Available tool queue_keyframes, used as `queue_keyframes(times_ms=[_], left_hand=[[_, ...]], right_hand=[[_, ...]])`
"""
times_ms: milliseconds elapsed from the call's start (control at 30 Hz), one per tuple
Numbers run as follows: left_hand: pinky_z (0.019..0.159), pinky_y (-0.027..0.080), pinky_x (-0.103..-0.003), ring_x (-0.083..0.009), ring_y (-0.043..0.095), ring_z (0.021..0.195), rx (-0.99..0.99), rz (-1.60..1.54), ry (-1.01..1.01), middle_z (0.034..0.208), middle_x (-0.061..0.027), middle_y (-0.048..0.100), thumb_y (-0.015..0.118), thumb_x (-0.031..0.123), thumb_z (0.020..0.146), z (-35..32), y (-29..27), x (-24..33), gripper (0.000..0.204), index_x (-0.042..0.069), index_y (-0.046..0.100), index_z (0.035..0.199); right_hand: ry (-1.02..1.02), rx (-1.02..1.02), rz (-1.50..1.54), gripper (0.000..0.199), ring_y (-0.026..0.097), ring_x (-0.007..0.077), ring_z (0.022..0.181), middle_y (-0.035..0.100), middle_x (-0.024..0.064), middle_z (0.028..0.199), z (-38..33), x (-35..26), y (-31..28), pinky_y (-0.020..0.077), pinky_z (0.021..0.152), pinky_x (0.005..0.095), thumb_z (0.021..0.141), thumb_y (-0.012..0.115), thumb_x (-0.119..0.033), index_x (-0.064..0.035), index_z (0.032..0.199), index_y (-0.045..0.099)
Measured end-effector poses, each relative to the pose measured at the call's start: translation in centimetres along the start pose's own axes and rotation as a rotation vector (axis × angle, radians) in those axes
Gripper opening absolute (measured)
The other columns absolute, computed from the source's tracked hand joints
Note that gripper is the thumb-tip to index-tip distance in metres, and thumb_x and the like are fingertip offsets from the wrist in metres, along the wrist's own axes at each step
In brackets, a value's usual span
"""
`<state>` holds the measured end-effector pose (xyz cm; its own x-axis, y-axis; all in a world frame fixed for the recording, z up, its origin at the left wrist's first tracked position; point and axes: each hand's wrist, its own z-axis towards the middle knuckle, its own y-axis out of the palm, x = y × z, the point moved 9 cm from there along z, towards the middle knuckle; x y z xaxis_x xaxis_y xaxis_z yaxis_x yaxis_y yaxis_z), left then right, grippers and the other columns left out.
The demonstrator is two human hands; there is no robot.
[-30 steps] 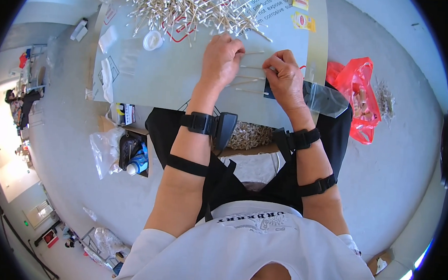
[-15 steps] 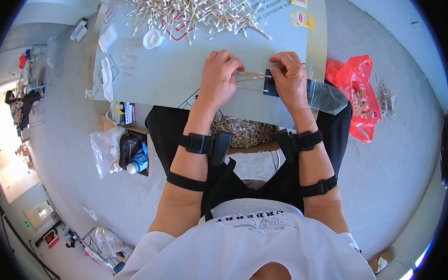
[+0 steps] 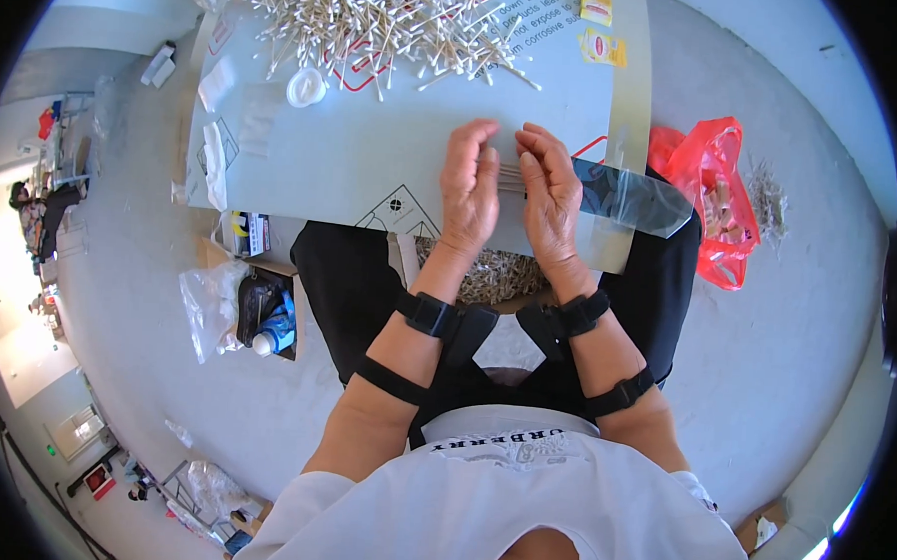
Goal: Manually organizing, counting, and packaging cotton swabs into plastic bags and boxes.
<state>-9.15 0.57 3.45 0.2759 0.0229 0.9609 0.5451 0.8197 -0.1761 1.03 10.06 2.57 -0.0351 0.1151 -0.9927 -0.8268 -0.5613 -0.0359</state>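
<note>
A few cotton swabs (image 3: 510,176) lie crosswise between my two hands, just above the pale printed board (image 3: 343,165). My left hand (image 3: 470,186) curves round their left ends with the thumb up. My right hand (image 3: 552,189) is cupped round the right ends, its palm turned toward the left one. The swab tips are hidden by both hands. Right of my right hand, a clear plastic bag (image 3: 644,200) with a dark part lies over the board's edge. A big loose heap of cotton swabs (image 3: 390,22) covers the far part of the board.
A small round white lid-like dish (image 3: 305,86) and white slips (image 3: 214,165) lie at the left. Yellow packets (image 3: 604,49) sit far right. A red plastic bag (image 3: 724,207) stands on the floor at right. Below the board is a box of swabs (image 3: 489,274).
My hands have come closer together and turned palms inward round the swabs. The left moved right, the right moved left and nearer, away from the bag's dark part.
</note>
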Motion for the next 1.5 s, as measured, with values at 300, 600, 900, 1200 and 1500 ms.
queue_keyframes(times_ms=[300,600,900,1200,1500], left_hand=[[0.096,0.043,-0.044,-0.0388,0.051,0.110,-0.114,0.283,0.253,0.116,-0.0192,0.055,0.052,-0.013,0.076,-0.7,1.6,2.8,0.034,-0.002,0.055,0.108],[0.083,0.046,-0.045,-0.0354,0.056,0.098,-0.137,0.623,0.441,0.103,-0.0134,0.061,0.055,-0.009,0.074,9.5,0.9,1.5,0.035,0.003,0.063,0.106],[0.086,0.048,-0.043,-0.0349,0.058,0.099,0.002,0.650,0.368,0.102,-0.0126,0.061,0.057,-0.006,0.075,14.0,-2.7,-2.1,0.038,0.007,0.067,0.109],[0.087,0.048,-0.042,-0.0343,0.058,0.101,0.017,0.533,0.270,0.105,-0.0126,0.062,0.055,-0.008,0.076,12.9,-4.2,-2.0,0.036,0.006,0.065,0.107],[0.082,0.050,-0.039,-0.0310,0.058,0.098,-0.021,0.494,0.334,0.102,-0.0097,0.062,0.054,-0.010,0.073,7.2,-2.0,1.0,0.033,0.007,0.064,0.100]], right_hand=[[-0.127,0.009,-0.379,0.028,0.063,0.0278,0.088,0.063,0.0151,0.104,7.2,-2.0,-1.2,0.0518,0.079,0.0361,0.081,0.068,-0.007,0.0006,0.108,0.062],[-0.467,-0.228,-1.024,0.026,0.064,0.0322,0.091,0.067,0.0111,0.096,13.8,-2.3,6.1,0.0496,0.083,0.0429,0.081,0.067,-0.021,-0.0112,0.105,0.068],[-0.128,-0.150,-0.640,0.013,0.068,0.0319,0.075,0.070,0.0137,0.078,15.1,0.9,1.3,0.0532,0.069,0.0375,0.081,0.065,-0.016,-0.0074,0.085,0.074],[0.131,-0.305,-0.274,0.016,0.066,0.0180,0.067,0.071,0.0149,0.076,11.5,1.8,-0.1,0.0511,0.067,0.0287,0.079,0.068,-0.009,0.0005,0.091,0.073],[-0.111,-0.416,-0.409,0.027,0.068,0.0296,0.081,0.069,0.0147,0.091,9.2,0.1,0.6,0.0537,0.075,0.0334,0.074,0.069,-0.005,-0.0010,0.101,0.070]])
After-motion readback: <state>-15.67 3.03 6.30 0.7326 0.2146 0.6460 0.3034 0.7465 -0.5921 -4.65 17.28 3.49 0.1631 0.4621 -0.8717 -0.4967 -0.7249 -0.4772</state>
